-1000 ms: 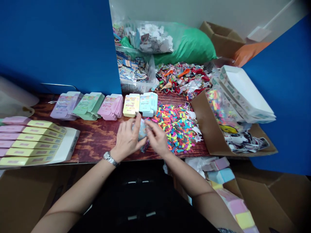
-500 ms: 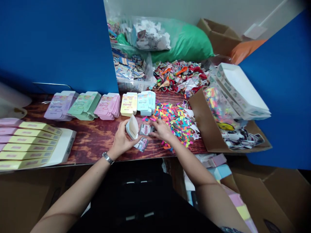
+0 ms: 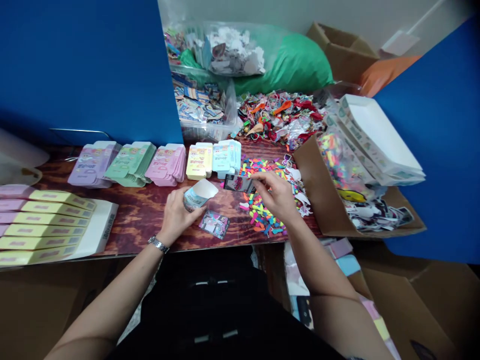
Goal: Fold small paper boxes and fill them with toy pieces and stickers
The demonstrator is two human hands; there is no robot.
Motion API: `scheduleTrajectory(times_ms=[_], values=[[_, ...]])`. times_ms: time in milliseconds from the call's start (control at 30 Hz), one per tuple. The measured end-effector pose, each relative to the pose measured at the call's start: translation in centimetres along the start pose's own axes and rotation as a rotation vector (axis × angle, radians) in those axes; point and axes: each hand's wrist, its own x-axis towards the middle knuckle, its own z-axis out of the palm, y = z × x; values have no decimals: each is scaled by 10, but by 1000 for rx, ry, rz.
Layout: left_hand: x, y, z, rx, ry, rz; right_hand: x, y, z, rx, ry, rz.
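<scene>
Both hands raised, fingers closed in grips.
Left hand (image 3: 173, 212) curled, wrist watched; right hand (image 3: 276, 194) pinching, farther right.

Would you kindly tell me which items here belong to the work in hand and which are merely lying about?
In hand:
left hand holding the small blue box, flap open
right hand holding a picture card
second card on the table

Lying about:
flat box stacks
colourful bits
cardboard tray
green bag
</scene>
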Motion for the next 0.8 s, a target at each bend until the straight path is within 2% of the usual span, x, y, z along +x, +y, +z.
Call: scheduleTrajectory(times_ms=[100, 200, 300, 400, 433, 500, 567, 633, 667, 733, 800], values=[[1, 11, 4, 63, -7, 101, 10, -13, 5, -69, -58, -150], [2, 26, 11, 76, -48, 191, 10, -23, 36, -137, -125, -238], [2, 34, 16, 40, -63, 215, 1, -30, 61, -74, -103, -245], [4, 32, 18, -11, -56, 203, -11, -23, 54, 20, -74, -192], [4, 29, 17, -19, -54, 189, -16, -13, 45, 18, -67, -137], [4, 23, 15, -20, -58, 151, -31, 16, 18, -93, -72, 62], [4, 19, 14, -14, -68, 120, -50, 52, -12, -357, -112, 389], [3, 19, 15, -19, -87, 115, -69, 87, -37, -649, -285, 702], [3, 20, 16, -30, -98, 121, -78, 101, -45, -727, -359, 803], [3, 26, 19, -58, -124, 136, -91, 120, -55, -781, -426, 901], [4, 33, 22, -80, -139, 147, -97, 131, -59, -773, -427, 919]])
